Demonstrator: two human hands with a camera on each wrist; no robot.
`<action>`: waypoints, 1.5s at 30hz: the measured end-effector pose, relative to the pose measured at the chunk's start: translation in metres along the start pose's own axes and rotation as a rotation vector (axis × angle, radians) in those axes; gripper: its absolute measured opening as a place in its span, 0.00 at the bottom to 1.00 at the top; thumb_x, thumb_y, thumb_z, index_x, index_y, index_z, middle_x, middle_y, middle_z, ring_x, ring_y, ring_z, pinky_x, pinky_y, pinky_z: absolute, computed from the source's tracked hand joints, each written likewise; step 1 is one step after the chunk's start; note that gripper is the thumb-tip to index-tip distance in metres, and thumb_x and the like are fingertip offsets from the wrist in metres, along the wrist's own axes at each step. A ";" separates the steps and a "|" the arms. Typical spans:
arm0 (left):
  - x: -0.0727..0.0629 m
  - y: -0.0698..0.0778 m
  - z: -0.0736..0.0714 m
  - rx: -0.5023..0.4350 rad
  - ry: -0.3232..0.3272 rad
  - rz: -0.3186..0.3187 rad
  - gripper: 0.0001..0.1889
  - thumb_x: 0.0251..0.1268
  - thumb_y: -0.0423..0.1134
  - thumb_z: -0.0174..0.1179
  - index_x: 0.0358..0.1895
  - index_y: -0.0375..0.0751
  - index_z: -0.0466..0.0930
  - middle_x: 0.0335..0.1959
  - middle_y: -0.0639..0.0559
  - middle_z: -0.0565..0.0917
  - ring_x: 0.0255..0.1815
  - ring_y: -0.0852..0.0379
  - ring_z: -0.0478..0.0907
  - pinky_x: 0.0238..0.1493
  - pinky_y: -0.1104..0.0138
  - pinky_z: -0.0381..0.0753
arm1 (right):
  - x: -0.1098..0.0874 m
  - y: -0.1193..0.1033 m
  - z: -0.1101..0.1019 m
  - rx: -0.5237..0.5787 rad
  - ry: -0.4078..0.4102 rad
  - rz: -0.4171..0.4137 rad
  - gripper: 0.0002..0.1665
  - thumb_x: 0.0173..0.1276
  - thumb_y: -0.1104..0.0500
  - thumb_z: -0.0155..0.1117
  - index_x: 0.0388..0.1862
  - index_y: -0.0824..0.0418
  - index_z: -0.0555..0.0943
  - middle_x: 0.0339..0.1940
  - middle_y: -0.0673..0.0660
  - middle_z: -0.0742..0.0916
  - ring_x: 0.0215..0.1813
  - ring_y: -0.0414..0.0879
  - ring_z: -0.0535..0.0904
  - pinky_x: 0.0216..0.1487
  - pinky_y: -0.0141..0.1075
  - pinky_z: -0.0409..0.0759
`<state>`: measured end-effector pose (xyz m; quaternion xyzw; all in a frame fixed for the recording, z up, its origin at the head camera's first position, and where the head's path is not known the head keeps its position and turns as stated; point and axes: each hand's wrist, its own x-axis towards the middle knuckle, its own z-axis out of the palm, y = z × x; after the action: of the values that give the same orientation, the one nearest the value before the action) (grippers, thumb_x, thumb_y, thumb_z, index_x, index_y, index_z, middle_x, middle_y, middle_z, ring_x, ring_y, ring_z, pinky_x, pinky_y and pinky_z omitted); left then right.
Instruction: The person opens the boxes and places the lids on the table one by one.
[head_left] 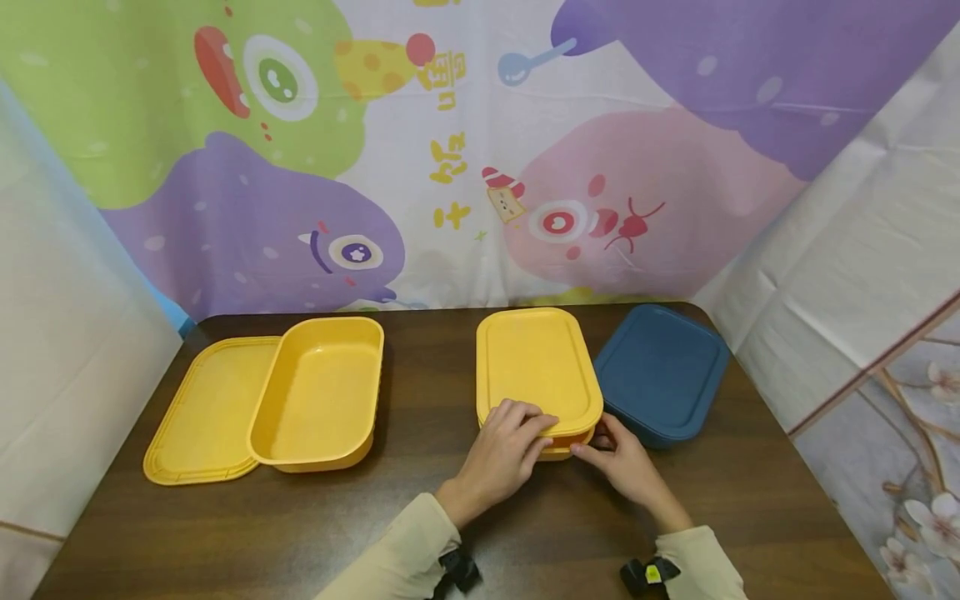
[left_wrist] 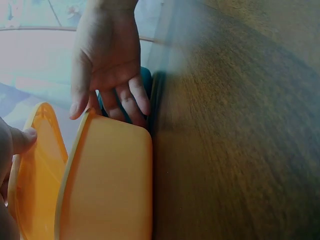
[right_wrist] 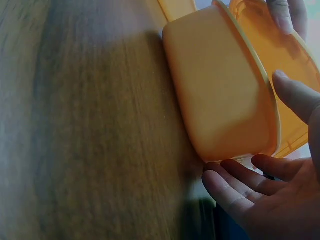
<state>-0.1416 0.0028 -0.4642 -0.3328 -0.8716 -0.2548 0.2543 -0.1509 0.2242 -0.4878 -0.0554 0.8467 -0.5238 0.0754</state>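
Note:
A yellow lid (head_left: 536,358) lies over a yellow rectangular box (left_wrist: 107,175), its near end raised with a gap above the box rim. My left hand (head_left: 502,446) holds the near edge of this lid, fingers on top and the thumb (left_wrist: 22,140) against its underside in the left wrist view. At the box's near right corner is my right hand (head_left: 626,467). Its nearly straight fingers (right_wrist: 240,185) rest along the box's side, and the thumb (right_wrist: 295,95) is at the rim. The box's inside is mostly hidden.
A blue lidded box (head_left: 663,375) stands just right of the yellow box. On the left, an uncovered yellow box (head_left: 322,392) partly overlaps another yellow lid (head_left: 213,408). The brown table (head_left: 300,533) backs onto a cartoon-printed cloth (head_left: 480,275).

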 end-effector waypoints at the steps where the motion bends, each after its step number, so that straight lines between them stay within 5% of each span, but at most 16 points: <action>1: 0.000 0.000 0.000 0.000 0.008 0.001 0.11 0.64 0.41 0.64 0.49 0.47 0.84 0.43 0.54 0.80 0.43 0.57 0.73 0.47 0.65 0.74 | 0.000 -0.001 0.000 -0.001 0.003 -0.005 0.38 0.64 0.55 0.69 0.69 0.66 0.65 0.57 0.66 0.82 0.56 0.56 0.81 0.47 0.32 0.81; 15: 0.002 0.000 -0.006 -0.026 0.117 -0.036 0.14 0.66 0.40 0.62 0.53 0.46 0.82 0.45 0.52 0.80 0.46 0.55 0.74 0.45 0.65 0.72 | 0.003 -0.001 0.002 0.009 0.013 0.036 0.38 0.66 0.56 0.67 0.70 0.69 0.64 0.61 0.69 0.80 0.53 0.56 0.83 0.47 0.32 0.81; 23: 0.004 -0.001 -0.007 -0.118 0.295 -0.070 0.15 0.66 0.36 0.60 0.55 0.41 0.81 0.45 0.48 0.79 0.44 0.53 0.73 0.46 0.62 0.73 | 0.001 -0.005 0.002 -0.017 0.023 0.057 0.39 0.66 0.55 0.67 0.70 0.69 0.65 0.60 0.70 0.80 0.50 0.53 0.83 0.44 0.29 0.80; 32: 0.003 -0.001 -0.009 -0.196 0.367 -0.139 0.14 0.66 0.32 0.58 0.54 0.38 0.80 0.46 0.45 0.79 0.48 0.50 0.73 0.52 0.60 0.72 | 0.002 -0.004 0.002 -0.046 0.014 0.112 0.39 0.67 0.57 0.65 0.71 0.70 0.63 0.61 0.71 0.79 0.50 0.53 0.83 0.44 0.30 0.80; 45: 0.005 -0.002 -0.012 -0.315 0.597 -0.217 0.16 0.64 0.24 0.56 0.54 0.33 0.77 0.47 0.40 0.78 0.48 0.47 0.72 0.50 0.60 0.73 | 0.003 -0.003 0.001 -0.008 0.015 0.095 0.39 0.65 0.54 0.68 0.70 0.67 0.65 0.58 0.68 0.81 0.47 0.48 0.83 0.43 0.27 0.78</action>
<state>-0.1436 -0.0035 -0.4528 -0.1840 -0.7391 -0.4978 0.4148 -0.1538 0.2210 -0.4858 -0.0116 0.8509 -0.5169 0.0934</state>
